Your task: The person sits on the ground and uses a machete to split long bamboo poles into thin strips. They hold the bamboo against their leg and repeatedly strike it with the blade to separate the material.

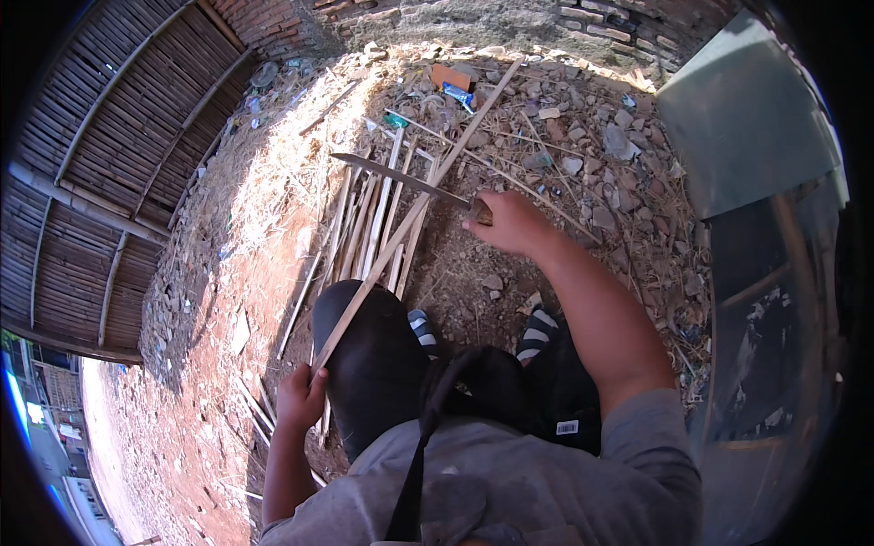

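My left hand (299,398) is closed around the near end of a long, flat bamboo strip (377,264). The strip runs up over my left knee and away to the far rubble. In my right hand (512,221) I grip the handle of a machete (393,175), its long dark blade pointing left. The blade crosses the strip around the middle; I cannot tell whether it touches or is cutting in. Under the strip, several pale split strips (369,223) lie in a loose pile on the ground.
Stones and litter (601,164) cover the ground ahead, with a blue wrapper (458,96) among them. A woven bamboo wall (118,118) stands to the left, a brick wall (273,27) at the back. Grey-green sheets (751,127) lean on the right. My sandalled feet (537,332) stand close by.
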`<state>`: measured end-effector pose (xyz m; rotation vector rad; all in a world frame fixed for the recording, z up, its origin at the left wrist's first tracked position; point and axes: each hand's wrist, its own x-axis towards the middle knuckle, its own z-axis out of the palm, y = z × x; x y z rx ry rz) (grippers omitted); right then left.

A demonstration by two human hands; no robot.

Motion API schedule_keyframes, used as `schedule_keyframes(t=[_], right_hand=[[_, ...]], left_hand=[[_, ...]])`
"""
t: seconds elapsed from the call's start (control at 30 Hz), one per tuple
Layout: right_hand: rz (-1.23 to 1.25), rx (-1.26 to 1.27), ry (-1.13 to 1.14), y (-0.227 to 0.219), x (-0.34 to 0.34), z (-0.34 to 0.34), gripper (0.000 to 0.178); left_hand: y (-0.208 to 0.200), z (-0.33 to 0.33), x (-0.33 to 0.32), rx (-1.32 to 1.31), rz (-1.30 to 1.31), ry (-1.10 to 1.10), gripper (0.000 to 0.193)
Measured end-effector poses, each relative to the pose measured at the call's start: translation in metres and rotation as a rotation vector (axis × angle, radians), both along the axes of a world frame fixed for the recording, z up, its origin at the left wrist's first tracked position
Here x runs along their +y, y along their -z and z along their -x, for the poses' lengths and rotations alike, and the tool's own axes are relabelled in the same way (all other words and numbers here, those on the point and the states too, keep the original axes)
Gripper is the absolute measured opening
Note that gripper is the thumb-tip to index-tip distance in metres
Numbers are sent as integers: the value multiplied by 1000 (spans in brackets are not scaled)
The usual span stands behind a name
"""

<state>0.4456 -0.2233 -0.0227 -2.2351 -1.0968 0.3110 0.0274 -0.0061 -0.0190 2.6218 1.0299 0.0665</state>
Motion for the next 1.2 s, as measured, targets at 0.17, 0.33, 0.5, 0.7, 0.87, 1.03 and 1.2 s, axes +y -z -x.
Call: schedule_keyframes(t=[0.17,0.33,0.5,0.7,0.87,1.03,1.2], right_hand=[[91,-250,-408,2,10,24,36],[88,-19,-201,5,-1,-6,36],[-32,62,81,11,-13,-30,40],[69,-136,-291,10,18,32,25],[44,-315,-448,13,28,50,20],[-57,-71,71,32,-6,-36,32],[1,-39,354,32,-28,-59,36]], left_hand=[[-2,3,3,7,33,33,51],[6,-2,1,-24,9,39,52],[8,-2,-4,-58,4,40,51],[10,1,-5,-15,-60,41,47],[6,1,-4,2,-81,32,46],[9,-3,-10,-4,-112,18,44],[9,-3,-2,-9,-116,62,45]])
